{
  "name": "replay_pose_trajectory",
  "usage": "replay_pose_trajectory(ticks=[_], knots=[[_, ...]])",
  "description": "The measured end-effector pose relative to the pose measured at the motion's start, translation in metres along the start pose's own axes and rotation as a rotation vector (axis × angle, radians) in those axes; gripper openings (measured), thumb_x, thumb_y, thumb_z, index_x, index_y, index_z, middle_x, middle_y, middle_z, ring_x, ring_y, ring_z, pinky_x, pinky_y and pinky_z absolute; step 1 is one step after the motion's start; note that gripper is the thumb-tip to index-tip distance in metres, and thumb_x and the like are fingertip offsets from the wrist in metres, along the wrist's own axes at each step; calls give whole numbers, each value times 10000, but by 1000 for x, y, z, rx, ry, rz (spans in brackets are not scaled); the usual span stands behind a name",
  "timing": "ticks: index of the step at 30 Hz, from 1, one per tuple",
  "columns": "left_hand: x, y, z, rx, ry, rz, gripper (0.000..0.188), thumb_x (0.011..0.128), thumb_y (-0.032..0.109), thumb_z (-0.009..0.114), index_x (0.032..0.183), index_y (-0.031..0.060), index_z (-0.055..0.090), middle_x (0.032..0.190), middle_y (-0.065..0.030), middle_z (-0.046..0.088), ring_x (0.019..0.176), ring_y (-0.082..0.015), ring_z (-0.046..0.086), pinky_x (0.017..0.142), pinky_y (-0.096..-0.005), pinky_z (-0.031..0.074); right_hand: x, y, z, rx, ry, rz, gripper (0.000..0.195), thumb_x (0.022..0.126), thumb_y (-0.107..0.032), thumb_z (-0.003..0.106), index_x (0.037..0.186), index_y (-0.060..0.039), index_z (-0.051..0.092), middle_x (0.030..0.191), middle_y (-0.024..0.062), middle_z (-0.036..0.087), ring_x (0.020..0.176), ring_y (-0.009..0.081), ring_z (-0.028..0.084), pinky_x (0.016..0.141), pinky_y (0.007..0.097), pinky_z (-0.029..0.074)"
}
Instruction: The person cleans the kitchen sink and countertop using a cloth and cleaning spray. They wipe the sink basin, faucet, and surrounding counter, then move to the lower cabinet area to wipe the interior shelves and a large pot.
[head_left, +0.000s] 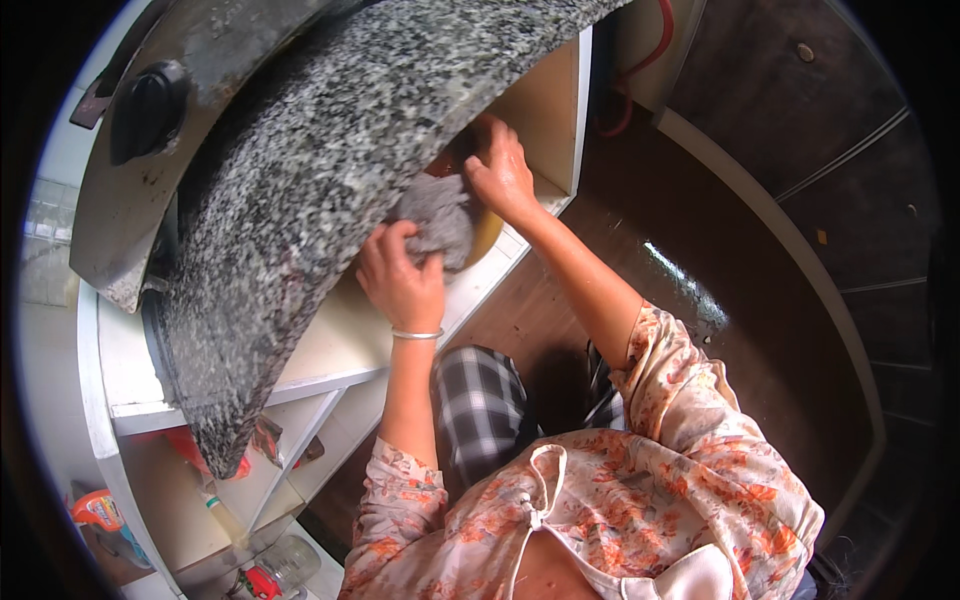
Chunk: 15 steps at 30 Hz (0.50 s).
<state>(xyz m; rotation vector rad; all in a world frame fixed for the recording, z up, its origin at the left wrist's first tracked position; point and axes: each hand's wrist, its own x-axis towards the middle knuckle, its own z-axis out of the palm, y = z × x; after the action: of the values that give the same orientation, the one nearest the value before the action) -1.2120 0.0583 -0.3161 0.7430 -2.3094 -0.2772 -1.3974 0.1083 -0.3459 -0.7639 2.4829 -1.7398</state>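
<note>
Both hands reach into a white cabinet under a speckled granite countertop. My left hand, with a metal bangle at the wrist, has its fingers on a crumpled grey cloth. Farther right and deeper in, my right hand is at a dark reddish object under the counter's edge; its fingertips are partly in shadow, so its hold cannot be told. Beside the cloth shows the curved side of a yellow object, perhaps a container. The cloth lies against it.
A stove with a black knob stands on the counter. Lower cabinet compartments hold a clear jar and a pale bottle. An orange-labelled bottle stands outside at far left. Dark drawers line the right, beyond a wet brown floor.
</note>
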Motion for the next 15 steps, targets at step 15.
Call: replay_pose_trajectory(ticks=[15], knots=[[147,-106,17,86,-80,-635,498,839,168,553,1282,-58,529,1293,-268,566,1214,-416,524,1055,-438,379,-2,-3,29,75,-45,114,675,796,-97,564,1445,-67,383,1414,200,440,1291,405,428,1059,488,402]])
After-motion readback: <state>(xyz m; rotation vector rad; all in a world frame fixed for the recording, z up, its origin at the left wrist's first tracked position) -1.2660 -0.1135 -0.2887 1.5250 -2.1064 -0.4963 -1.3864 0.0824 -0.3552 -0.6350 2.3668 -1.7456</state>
